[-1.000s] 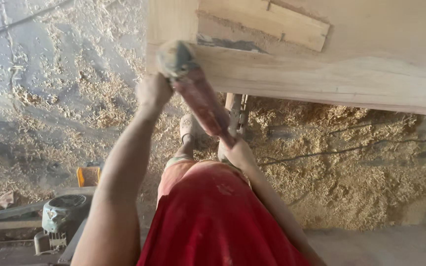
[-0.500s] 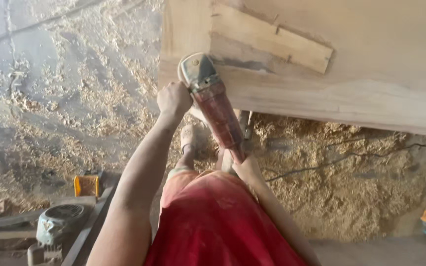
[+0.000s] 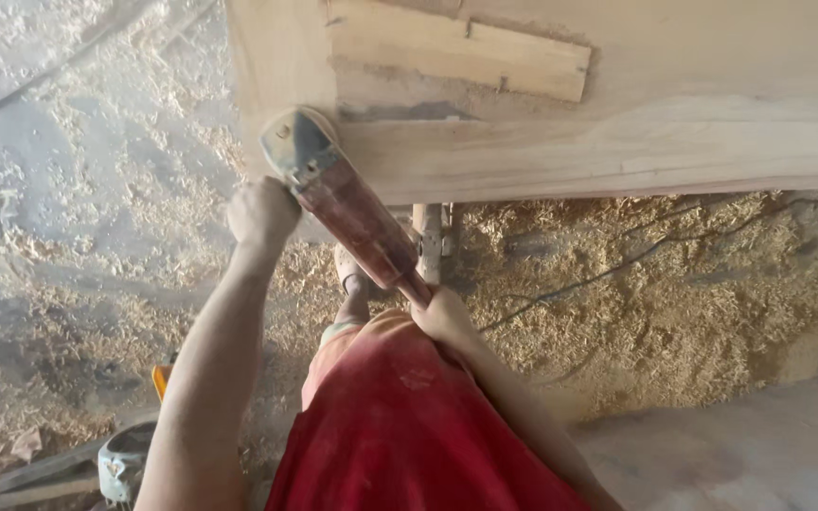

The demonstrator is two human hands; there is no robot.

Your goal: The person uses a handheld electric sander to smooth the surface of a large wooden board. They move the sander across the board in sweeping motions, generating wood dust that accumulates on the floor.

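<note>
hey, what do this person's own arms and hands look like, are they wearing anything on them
Both arms are bare right up to where the picture cuts them off: no sleeves show. The left hand and right hand wear no gloves, and no watch, ring or band can be seen. Fine dust coats the left forearm. Below them the person wears a dusty red garment.

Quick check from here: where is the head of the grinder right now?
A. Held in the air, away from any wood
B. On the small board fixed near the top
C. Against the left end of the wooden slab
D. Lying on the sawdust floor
C: the grinder has its head pressed on the left end of the wooden slab, left hand by the head, right hand at the rear.
</note>
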